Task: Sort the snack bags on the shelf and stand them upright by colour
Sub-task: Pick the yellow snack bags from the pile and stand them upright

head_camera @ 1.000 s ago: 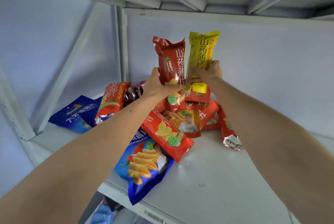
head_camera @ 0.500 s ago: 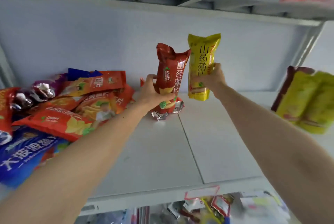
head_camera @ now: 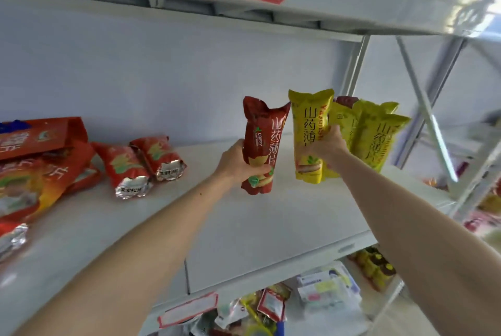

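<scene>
Aloft, 2 hands curled round upright bags: left (head_camera: 235, 160) on red bag (head_camera: 262, 146), right (head_camera: 329, 145) on yellow bag (head_camera: 309, 135).

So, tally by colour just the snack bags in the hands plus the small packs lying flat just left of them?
Dark red tall snack bag, in left hand: 1
Yellow tall snack bag, in right hand: 1
Small red foil-ended packs, lying flat: 2
Total: 4

The right hand (head_camera: 326, 147) covers the yellow bag's (head_camera: 309, 129) middle print. A dark red bag (head_camera: 343, 99) shows only its top behind the standing yellow bags (head_camera: 379, 140). The left edge crops the orange bags (head_camera: 40, 156); goods on the lower shelf (head_camera: 322, 287) are blurred.
</scene>
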